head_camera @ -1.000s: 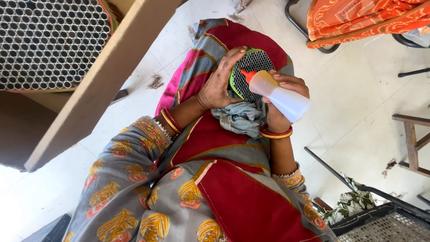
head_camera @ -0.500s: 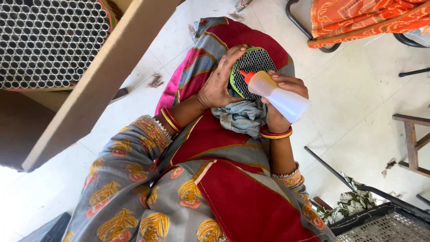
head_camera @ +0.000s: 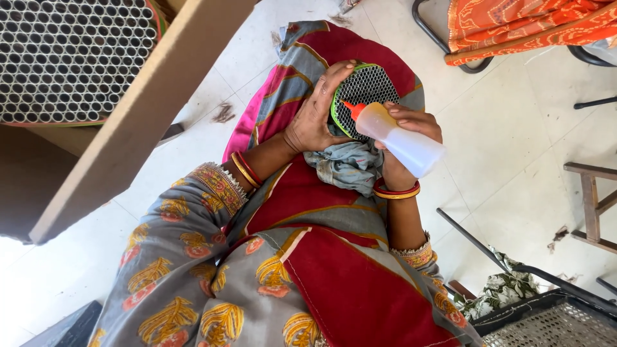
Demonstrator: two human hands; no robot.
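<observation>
Your left hand [head_camera: 318,115] wraps its fingers around the edge of a round bundle of small tubes with a green band [head_camera: 362,96], holding it up over your lap. Your right hand [head_camera: 405,138] grips a white squeeze bottle [head_camera: 405,141] tight, and its orange tip [head_camera: 350,108] touches the tube ends. A grey cloth [head_camera: 347,167] sits just under both hands. A bigger tube bundle [head_camera: 64,58] stands far off, beside a cardboard box [head_camera: 128,128].
</observation>
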